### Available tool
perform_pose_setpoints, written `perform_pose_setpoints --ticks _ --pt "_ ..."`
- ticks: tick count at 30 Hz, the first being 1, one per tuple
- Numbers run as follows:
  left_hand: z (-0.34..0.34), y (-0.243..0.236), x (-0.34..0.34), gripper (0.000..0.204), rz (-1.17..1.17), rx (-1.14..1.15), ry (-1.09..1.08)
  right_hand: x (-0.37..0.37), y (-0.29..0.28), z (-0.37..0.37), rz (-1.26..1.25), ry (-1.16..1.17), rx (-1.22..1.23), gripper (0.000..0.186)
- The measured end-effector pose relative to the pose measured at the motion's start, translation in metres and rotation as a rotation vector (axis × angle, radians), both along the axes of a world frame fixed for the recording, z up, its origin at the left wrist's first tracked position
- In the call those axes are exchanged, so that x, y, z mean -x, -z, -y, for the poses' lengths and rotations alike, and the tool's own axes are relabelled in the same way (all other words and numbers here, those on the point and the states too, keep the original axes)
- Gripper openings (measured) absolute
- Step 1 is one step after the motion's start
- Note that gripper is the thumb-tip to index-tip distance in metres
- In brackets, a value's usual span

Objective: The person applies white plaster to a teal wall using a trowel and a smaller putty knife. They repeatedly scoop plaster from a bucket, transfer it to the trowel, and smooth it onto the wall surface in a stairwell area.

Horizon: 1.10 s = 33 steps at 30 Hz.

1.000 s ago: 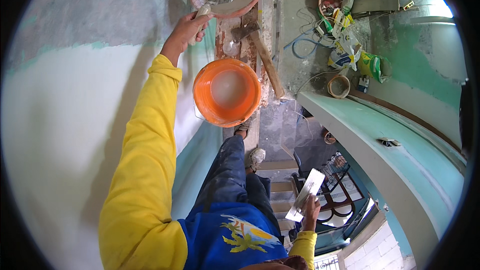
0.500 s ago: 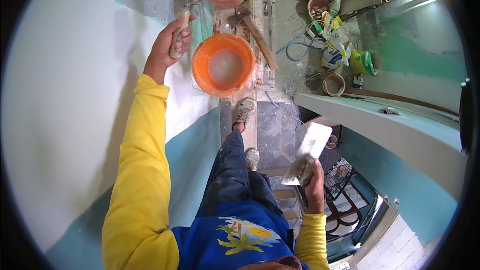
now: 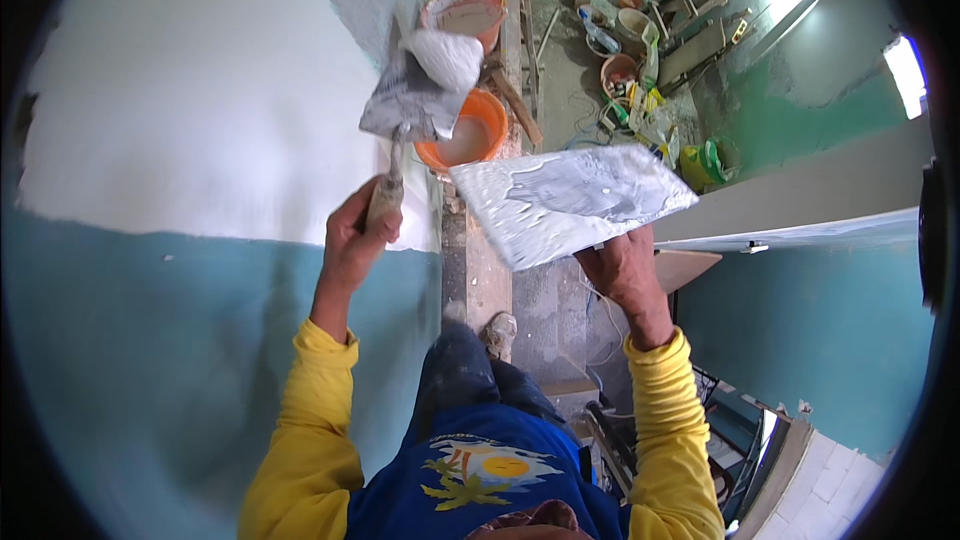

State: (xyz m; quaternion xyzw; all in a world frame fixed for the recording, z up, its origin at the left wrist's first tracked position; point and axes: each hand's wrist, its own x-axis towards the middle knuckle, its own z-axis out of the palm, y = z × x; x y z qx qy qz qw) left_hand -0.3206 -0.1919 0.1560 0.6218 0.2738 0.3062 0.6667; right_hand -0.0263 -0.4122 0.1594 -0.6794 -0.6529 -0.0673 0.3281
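Note:
My left hand (image 3: 352, 240) is closed around the wooden handle of a trowel (image 3: 390, 112), held up before the wall. A thick lump of wet white plaster (image 3: 446, 60) sits toward the far end of its blade. Across from it, my right hand (image 3: 632, 278) grips a wide rectangular plastering trowel (image 3: 590, 190) from beneath, so its handle is hidden. White plaster is smeared over the face turned up to me, with a grey streak in the middle. The two blades are apart. Beyond them stands an orange bucket (image 3: 490, 118) with pale mix inside, partly covered by the left trowel.
I stand on a narrow plank walkway (image 3: 487, 280) beside a half-white, half-teal wall (image 3: 180, 140). A reddish tub (image 3: 488, 32) of mix and a wooden-handled hammer (image 3: 517, 108) are farther along it. Lower right of the walkway lie buckets, bags and timber. A ledge (image 3: 800, 185) runs at right.
The left trowel has come back from the reddish tub and now carries plaster. My right hand has raised the plastering trowel up and inward, its broad face now turned up. My view has tilted forward.

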Motion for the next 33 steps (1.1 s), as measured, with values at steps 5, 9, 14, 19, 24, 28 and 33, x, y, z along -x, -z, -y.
perform_pose_setpoints --ticks 5,9,14,19,24,28,33 --pt "0.048 -0.043 0.049 0.052 -0.090 -0.425 -0.107 0.007 -0.057 -0.011 0.192 -0.146 -0.079 0.052" --pt "0.092 -0.082 0.107 0.049 -0.147 -0.717 -0.195 0.036 -0.095 0.000 0.321 -0.205 -0.131 0.046" --pt "0.157 -0.134 0.189 0.053 -0.227 -0.893 -0.376 0.081 -0.148 0.026 0.423 -0.290 -0.166 0.046" --pt "0.255 -0.161 0.277 0.054 -0.320 -0.944 -0.592 0.128 -0.164 0.055 0.260 -0.390 -0.215 0.059" --pt "0.344 -0.142 0.337 0.052 -0.404 -0.788 -0.643 0.177 -0.173 0.052 0.320 -0.394 -0.429 0.059" --pt "0.400 -0.093 0.326 0.052 -0.575 -0.448 -0.549 0.208 -0.203 0.015 0.381 -0.543 -0.688 0.063" --pt "0.441 -0.024 0.277 0.052 -0.809 -0.296 -0.442 0.224 -0.232 -0.018 0.404 -0.625 -0.962 0.069"
